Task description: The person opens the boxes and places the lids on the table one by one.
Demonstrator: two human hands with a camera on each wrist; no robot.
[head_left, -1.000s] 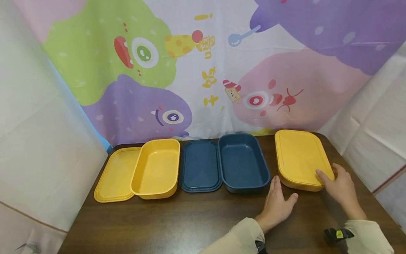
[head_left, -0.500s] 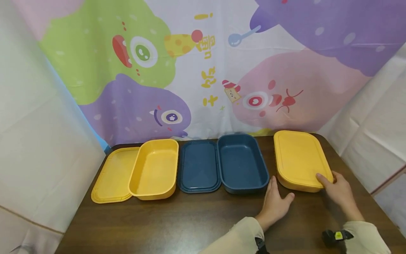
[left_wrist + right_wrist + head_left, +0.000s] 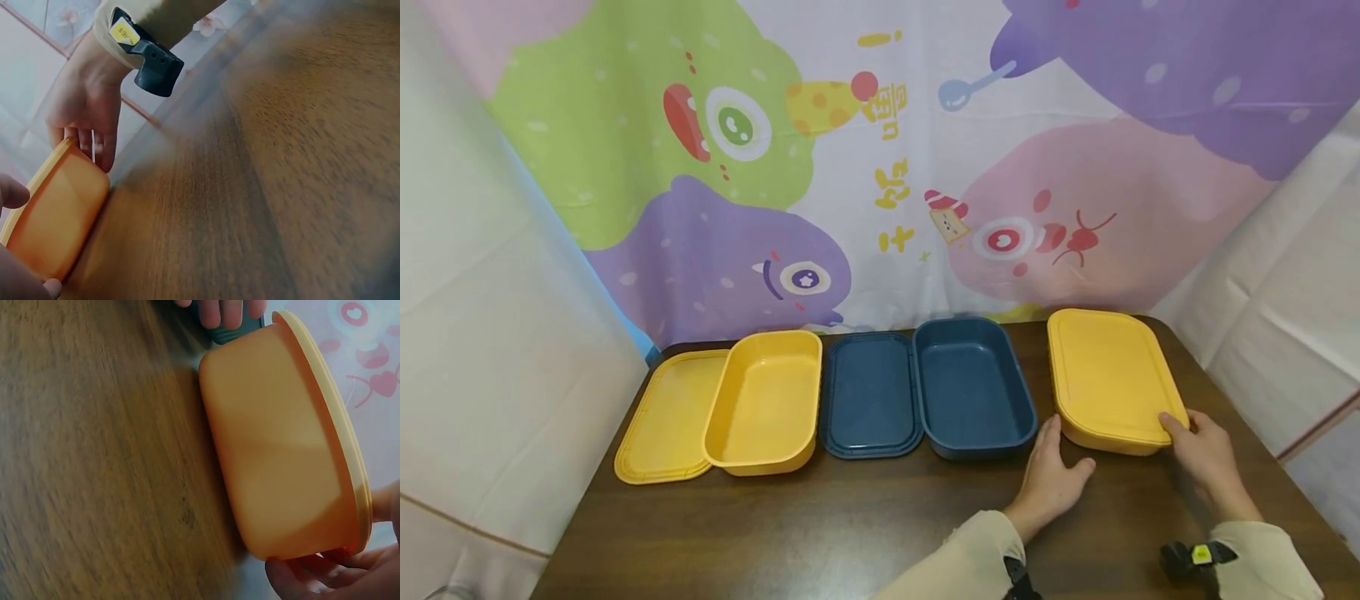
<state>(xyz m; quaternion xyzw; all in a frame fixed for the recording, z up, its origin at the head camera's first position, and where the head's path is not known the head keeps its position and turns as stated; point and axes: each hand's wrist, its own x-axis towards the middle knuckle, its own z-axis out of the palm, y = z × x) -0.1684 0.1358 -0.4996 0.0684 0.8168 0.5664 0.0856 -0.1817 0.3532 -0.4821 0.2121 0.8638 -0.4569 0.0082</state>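
Observation:
A yellow lidded food storage box (image 3: pixel 1112 375) stands on the right part of the table, its lid seated on top. My right hand (image 3: pixel 1208 454) holds its front right corner, the thumb over the lid's edge and the fingers down along the side. In the left wrist view those right fingers (image 3: pixel 100 147) reach down beside the box wall. My left hand (image 3: pixel 1051 479) is at the box's front left corner, fingers extended and thumb spread away. Its fingertips (image 3: pixel 231 312) show at the top of the right wrist view, between the yellow box and a dark blue box (image 3: pixel 973 383).
Left of the blue open box lies a blue lid (image 3: pixel 872 396). Farther left, an open yellow box (image 3: pixel 767 400) overlaps a flat yellow lid (image 3: pixel 673 417). A cartoon-printed cloth (image 3: pixel 895 275) hangs behind the wooden table (image 3: pixel 775 533), and white sheets flank it.
My right thumb has slid back from the lid's top toward its edge. The left hand stays about where it was, and the boxes and lids keep their places.

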